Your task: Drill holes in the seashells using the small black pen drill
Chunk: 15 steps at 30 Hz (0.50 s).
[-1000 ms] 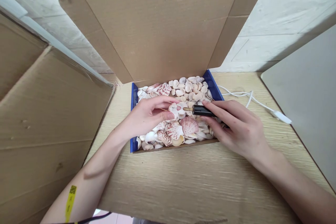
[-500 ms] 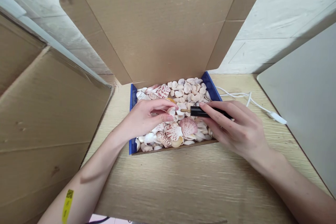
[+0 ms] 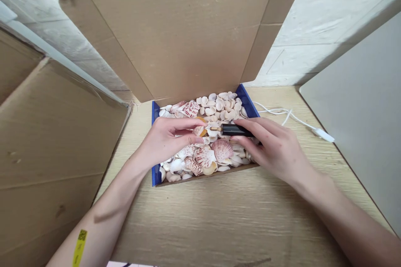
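Note:
Between the thumb and fingers of my left hand (image 3: 171, 137) is a small seashell (image 3: 198, 131), whitish with brown marks. My right hand (image 3: 272, 142) grips a black mini hand drill (image 3: 235, 129) with a brass-coloured chuck. Its tip points left at the seashell; whether it touches is too small to tell. Both hands are above an open box (image 3: 249, 101) with blue side walls, filled with shells. Inside are a pinkish scallop shell (image 3: 222, 150), a red-and-white scallop shell (image 3: 205, 157) and many small pale shells (image 3: 221, 104).
The box's cardboard lid (image 3: 178, 29) stands upright behind it. On the wooden table (image 3: 200, 217) at right lies a white cable (image 3: 282, 111) with an inline switch (image 3: 324, 134). A cardboard panel (image 3: 56, 133) rises at left, a grey panel (image 3: 360, 91) at right, a white brick wall behind.
The whole view has shifted slightly. My left hand has turned the seashell a little, and the drill's tip has come closer to it.

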Each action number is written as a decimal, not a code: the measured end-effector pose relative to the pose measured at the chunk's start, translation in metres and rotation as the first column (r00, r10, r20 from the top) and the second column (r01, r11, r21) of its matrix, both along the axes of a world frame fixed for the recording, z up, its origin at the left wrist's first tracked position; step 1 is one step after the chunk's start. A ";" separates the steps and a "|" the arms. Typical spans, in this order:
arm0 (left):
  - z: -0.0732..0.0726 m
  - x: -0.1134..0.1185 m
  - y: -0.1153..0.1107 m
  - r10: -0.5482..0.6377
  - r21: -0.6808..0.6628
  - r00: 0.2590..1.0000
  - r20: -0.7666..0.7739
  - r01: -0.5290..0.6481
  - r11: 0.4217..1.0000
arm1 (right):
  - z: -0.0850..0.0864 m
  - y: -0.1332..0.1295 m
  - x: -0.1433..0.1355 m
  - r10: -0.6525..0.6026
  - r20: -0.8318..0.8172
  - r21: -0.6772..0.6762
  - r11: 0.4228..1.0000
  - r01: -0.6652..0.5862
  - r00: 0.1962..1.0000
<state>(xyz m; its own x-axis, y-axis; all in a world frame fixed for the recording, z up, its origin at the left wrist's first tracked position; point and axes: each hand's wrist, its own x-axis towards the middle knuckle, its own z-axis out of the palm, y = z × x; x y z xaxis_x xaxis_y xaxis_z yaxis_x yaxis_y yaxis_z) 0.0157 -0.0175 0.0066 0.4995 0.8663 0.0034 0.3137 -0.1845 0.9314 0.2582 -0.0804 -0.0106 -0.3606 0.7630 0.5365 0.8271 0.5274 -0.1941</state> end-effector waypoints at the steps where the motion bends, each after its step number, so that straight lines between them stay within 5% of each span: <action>1: 0.000 0.000 0.000 0.007 -0.015 1.000 0.019 -0.007 1.000 | -0.001 -0.001 -0.001 -0.005 -0.002 -0.021 1.000 0.005 1.000; 5: 0.001 0.002 0.000 -0.010 -0.065 0.999 0.046 0.013 0.998 | -0.003 -0.004 -0.002 -0.001 0.006 0.006 1.000 0.001 1.000; 12: 0.002 0.001 0.000 -0.139 -0.164 0.990 -0.023 0.133 0.977 | -0.001 -0.006 0.001 0.072 0.050 0.311 0.947 -0.084 0.996; 15: 0.003 0.000 -0.001 -0.169 -0.192 0.986 -0.009 0.164 0.968 | 0.000 -0.007 0.000 0.058 0.053 0.339 0.938 -0.073 0.997</action>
<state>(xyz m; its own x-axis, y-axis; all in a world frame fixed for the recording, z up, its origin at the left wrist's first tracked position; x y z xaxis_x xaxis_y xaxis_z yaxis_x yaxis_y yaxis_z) 0.0156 -0.0181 0.0095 0.6348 0.7544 -0.1670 0.3167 -0.0569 0.9468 0.2577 -0.0878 -0.0106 -0.4310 0.5109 0.7438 0.7919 0.6093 0.0404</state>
